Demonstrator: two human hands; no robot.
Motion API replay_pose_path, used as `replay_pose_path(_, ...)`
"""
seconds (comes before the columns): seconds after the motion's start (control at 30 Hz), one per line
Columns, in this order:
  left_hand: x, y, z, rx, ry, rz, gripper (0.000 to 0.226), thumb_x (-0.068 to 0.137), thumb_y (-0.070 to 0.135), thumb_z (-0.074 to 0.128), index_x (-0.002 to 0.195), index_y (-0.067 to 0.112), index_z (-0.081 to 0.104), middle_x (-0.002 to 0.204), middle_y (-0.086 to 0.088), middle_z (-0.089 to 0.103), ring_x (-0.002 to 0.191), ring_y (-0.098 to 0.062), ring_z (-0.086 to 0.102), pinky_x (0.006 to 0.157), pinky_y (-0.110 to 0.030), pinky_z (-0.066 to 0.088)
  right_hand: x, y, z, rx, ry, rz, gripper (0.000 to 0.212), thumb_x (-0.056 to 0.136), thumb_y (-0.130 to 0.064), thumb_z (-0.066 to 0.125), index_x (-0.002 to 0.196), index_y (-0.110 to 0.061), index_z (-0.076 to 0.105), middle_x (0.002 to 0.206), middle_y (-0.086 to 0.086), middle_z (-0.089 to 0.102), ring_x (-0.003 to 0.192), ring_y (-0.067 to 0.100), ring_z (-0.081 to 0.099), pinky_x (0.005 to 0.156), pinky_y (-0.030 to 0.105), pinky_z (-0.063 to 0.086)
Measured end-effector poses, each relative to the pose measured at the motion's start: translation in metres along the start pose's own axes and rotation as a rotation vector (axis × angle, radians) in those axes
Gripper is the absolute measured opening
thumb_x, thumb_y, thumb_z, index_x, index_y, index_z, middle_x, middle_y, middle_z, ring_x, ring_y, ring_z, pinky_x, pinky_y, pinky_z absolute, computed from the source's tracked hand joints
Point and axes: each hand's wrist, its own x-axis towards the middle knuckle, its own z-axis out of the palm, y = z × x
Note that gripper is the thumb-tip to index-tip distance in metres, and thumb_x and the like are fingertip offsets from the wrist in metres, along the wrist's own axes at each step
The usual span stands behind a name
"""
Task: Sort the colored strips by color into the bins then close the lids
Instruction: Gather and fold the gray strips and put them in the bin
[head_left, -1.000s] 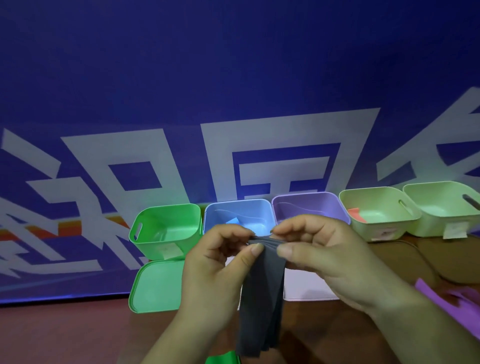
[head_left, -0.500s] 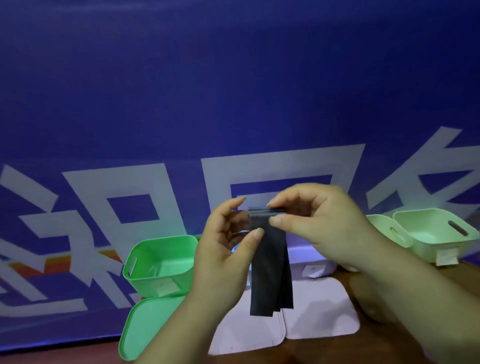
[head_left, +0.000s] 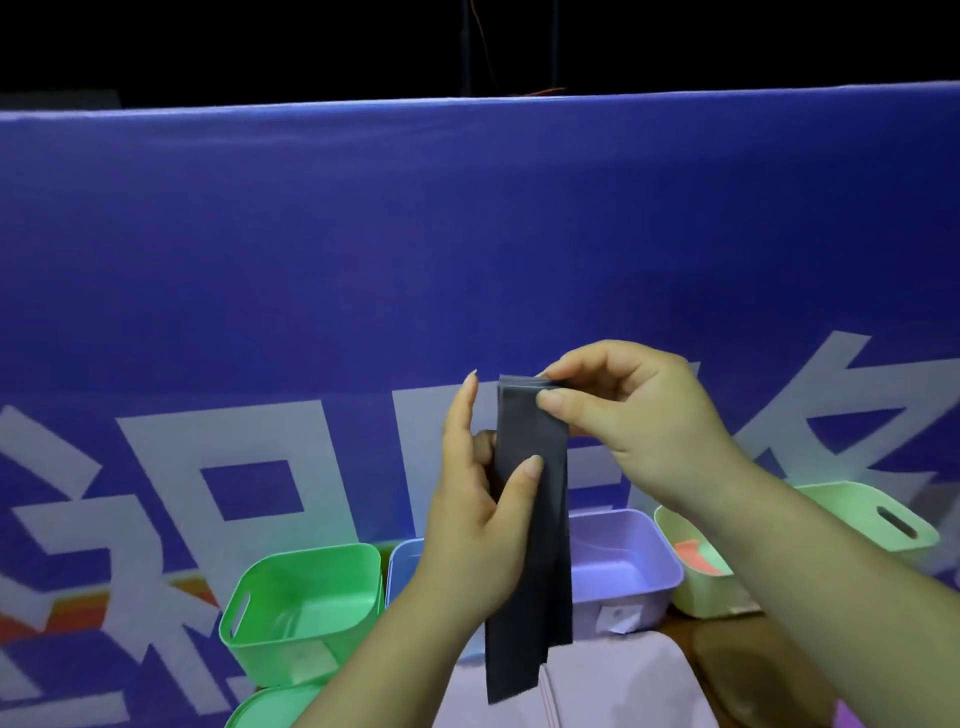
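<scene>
We see two bare hands holding a bunch of dark grey strips (head_left: 530, 545) up in the air, in the middle of the picture and a bit to 4 o'clock. The strips hang straight down like a flat ribbon. The right hand (head_left: 639, 421) pinches the top end of the bunch between its thumb and first finger. The left hand (head_left: 478, 530) holds the bunch lower down, at 8 o'clock from the right hand. Its thumb presses on the front of the strips, its other fingers sit behind them, and one finger points straight up beside the bunch. Below the hands a row of open bins stands on the brown table (head_left: 753, 670). The green bin (head_left: 306, 603) is at 8 o'clock from the strips. The blue bin (head_left: 402, 571) is next to it, mostly hidden by the left hand. The purple bin (head_left: 623, 566) is at 4 o'clock from the strips. A pale green bin (head_left: 706, 597) beside it has a red strip (head_left: 696, 556) inside. One more pale green bin (head_left: 852, 504) peeks out behind the right arm. A green lid (head_left: 270, 706) lies flat in front of the green bin. Two pale lids (head_left: 613, 686) lie side by side at 6 o'clock from the strips. A big blue banner (head_left: 467, 260) with white shapes stands behind it all.
</scene>
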Motion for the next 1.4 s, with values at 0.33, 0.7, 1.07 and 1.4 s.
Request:
replay_pose_path(0.33,0.006,0.014,-0.002,0.023,-0.034,0.007,0.078,0.095,0.017,0.063,0.146,0.054,0.018,0.094,0.003,0.071,0.092,-0.019,0.07,0.084,-0.05,0.058,0.0,-0.005,-0.012,-0.032,0.005,0.002,0.019,0.083,-0.005,0.074,0.089,-0.023,0.073,0.088,-0.003,0.075,0.087,0.014,0.072,0.071,0.029,0.06)
replay_pose_path(0.7,0.026,0.04,-0.027,0.15,-0.189,0.161,0.039,0.094,0.003,0.062,0.117,0.034,0.058,0.092,0.001,0.067,0.09,-0.026,0.067,0.079,-0.037,0.058,0.001,-0.011,-0.021,0.062,-0.04,0.124,0.018,0.082,-0.002,0.074,0.091,-0.018,0.073,0.084,0.003,0.075,0.08,0.016,0.073,0.068,0.026,0.057)
replay_pose_path(1.07,0.031,0.051,-0.029,0.076,-0.193,0.023,0.038,0.08,-0.002,0.077,0.105,0.027,0.072,0.092,0.005,0.077,0.089,-0.013,0.073,0.083,-0.028,0.057,-0.002,-0.017,-0.027,0.089,-0.027,0.172,0.013,0.082,-0.004,0.075,0.092,-0.012,0.072,0.087,0.005,0.075,0.081,0.017,0.073,0.068,0.027,0.058)
replay_pose_path(1.4,0.032,0.058,-0.032,0.02,-0.16,-0.027,0.038,0.079,-0.005,0.076,0.101,0.026,0.074,0.095,0.003,0.078,0.092,-0.016,0.074,0.084,-0.031,0.058,-0.013,-0.019,-0.039,-0.244,-0.217,0.016,0.04,0.073,-0.009,0.084,0.107,-0.025,0.069,0.1,-0.008,0.075,0.093,0.011,0.072,0.078,0.025,0.059)
